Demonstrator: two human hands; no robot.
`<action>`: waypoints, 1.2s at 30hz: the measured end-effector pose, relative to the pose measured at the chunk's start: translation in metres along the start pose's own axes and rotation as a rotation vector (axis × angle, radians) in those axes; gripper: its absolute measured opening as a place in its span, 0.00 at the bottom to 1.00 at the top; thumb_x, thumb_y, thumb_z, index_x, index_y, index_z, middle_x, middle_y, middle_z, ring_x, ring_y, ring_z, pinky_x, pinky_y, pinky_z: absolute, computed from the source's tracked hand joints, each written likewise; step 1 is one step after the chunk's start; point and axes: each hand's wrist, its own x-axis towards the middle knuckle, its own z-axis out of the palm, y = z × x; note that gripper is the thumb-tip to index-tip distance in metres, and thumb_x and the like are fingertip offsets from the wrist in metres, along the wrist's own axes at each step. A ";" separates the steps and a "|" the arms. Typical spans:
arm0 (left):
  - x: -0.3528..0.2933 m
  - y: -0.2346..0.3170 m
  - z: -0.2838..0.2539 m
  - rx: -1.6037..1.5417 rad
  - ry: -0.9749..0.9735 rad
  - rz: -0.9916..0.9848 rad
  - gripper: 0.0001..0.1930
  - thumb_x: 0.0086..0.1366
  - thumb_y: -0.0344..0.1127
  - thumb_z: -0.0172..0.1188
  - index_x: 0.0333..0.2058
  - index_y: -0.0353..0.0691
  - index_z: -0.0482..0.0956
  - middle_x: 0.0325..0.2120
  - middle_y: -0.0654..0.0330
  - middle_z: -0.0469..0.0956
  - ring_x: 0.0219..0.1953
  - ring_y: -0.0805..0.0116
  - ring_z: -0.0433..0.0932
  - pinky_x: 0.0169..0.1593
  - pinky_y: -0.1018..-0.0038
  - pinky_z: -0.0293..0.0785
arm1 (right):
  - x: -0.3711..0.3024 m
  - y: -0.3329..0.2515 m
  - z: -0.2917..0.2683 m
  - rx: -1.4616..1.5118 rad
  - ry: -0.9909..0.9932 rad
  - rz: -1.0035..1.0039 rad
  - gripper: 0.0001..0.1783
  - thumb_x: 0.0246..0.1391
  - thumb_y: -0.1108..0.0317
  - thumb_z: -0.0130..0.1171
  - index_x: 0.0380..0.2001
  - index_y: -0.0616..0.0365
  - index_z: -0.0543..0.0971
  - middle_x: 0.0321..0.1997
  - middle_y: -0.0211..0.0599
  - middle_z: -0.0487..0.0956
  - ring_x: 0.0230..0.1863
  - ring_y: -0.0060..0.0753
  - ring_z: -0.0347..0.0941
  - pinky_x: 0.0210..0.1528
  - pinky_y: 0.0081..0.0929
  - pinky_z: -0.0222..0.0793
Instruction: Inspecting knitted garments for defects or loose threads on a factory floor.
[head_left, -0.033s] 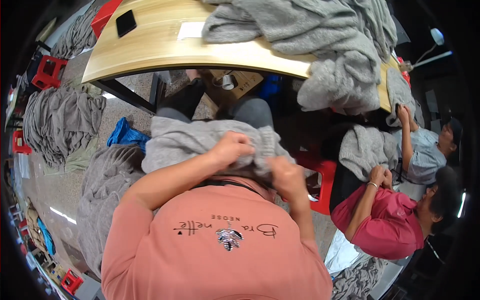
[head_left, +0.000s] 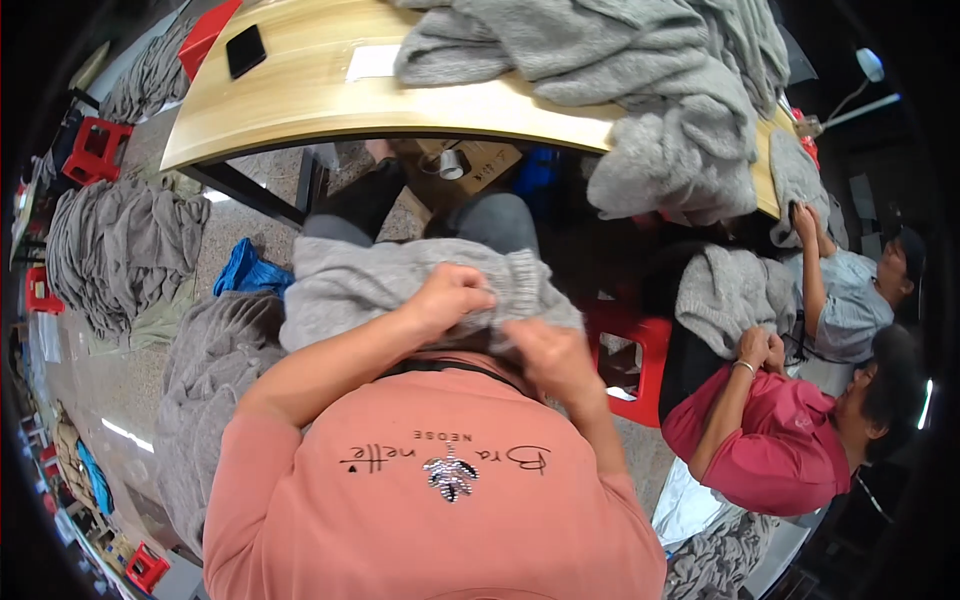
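Note:
Across my lap lies a grey knitted sweater, bunched up, with a ribbed band toward its right side. My left hand rests on the cloth, its thumb and fingers pinched together on a fold of it. Just to the right and nearer my body is my right hand, fingers curled at the sweater's near edge. Whatever is between those fingers is too small or hidden to make out.
A wooden table ahead bears a phone, white paper and heaped grey knitwear. More grey piles lie left. Red stools stand around. Two people at right handle grey knits.
My right hand has moved left, closer to my left hand. My left hand still pinches the sweater, and the whole view has shifted slightly.

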 end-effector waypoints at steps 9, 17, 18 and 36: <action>-0.003 0.004 0.015 -0.018 -0.132 -0.010 0.01 0.49 0.24 0.55 0.23 0.36 0.74 0.18 0.70 0.71 0.19 0.85 0.64 0.22 0.86 0.59 | 0.008 0.016 0.022 0.218 0.375 -0.199 0.07 0.34 0.79 0.51 0.23 0.60 0.71 0.22 0.36 0.71 0.18 0.36 0.68 0.18 0.27 0.65; 0.019 -0.009 0.008 -0.109 -0.092 -0.132 0.02 0.53 0.25 0.52 0.26 0.38 0.74 0.19 0.68 0.70 0.23 0.81 0.67 0.26 0.84 0.64 | 0.006 0.034 0.040 0.126 0.499 -0.140 0.06 0.35 0.76 0.50 0.23 0.58 0.70 0.20 0.35 0.68 0.17 0.35 0.68 0.17 0.28 0.64; 0.021 -0.004 0.008 -0.064 -0.075 -0.179 0.03 0.53 0.24 0.52 0.25 0.38 0.74 0.20 0.68 0.71 0.22 0.80 0.67 0.26 0.83 0.64 | 0.007 0.038 0.043 0.138 0.491 -0.136 0.06 0.35 0.76 0.50 0.23 0.58 0.69 0.19 0.35 0.68 0.17 0.35 0.68 0.17 0.28 0.64; 0.018 0.003 -0.030 0.225 0.123 0.141 0.08 0.47 0.20 0.56 0.29 0.30 0.76 0.23 0.62 0.76 0.25 0.78 0.72 0.30 0.82 0.69 | 0.058 0.043 0.061 0.255 0.368 -0.148 0.03 0.38 0.75 0.49 0.20 0.58 0.66 0.23 0.38 0.67 0.18 0.42 0.67 0.17 0.33 0.63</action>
